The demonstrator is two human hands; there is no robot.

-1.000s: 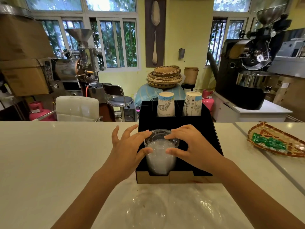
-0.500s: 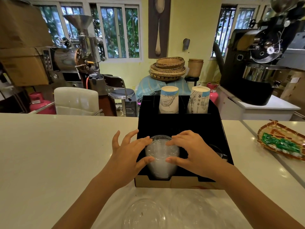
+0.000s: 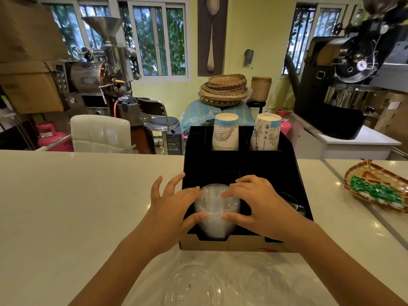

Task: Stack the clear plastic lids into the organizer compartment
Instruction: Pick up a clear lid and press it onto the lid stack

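Organizer point(image 3: 240, 166): matte black inside, plain tan cardboard along the front edge. Stack of lids point(image 3: 217, 208) in its front compartment: clear, reading milky white against the black. Two more clear lids point(image 3: 196, 286) on the desk point(image 3: 77, 195), which is glossy off-white. Two paper cup stacks point(image 3: 225, 134) at the organizer's rear: white with light-blue bands and dark line drawings. Woven tray point(image 3: 362, 173) at right: tan with reddish-brown patterning, holding green packets point(image 3: 375, 191). Background: pink gas cylinder point(image 3: 51, 138), cream padded chair point(image 3: 100, 133), yellow wall point(image 3: 260, 29), striped tan baskets point(image 3: 224, 89).
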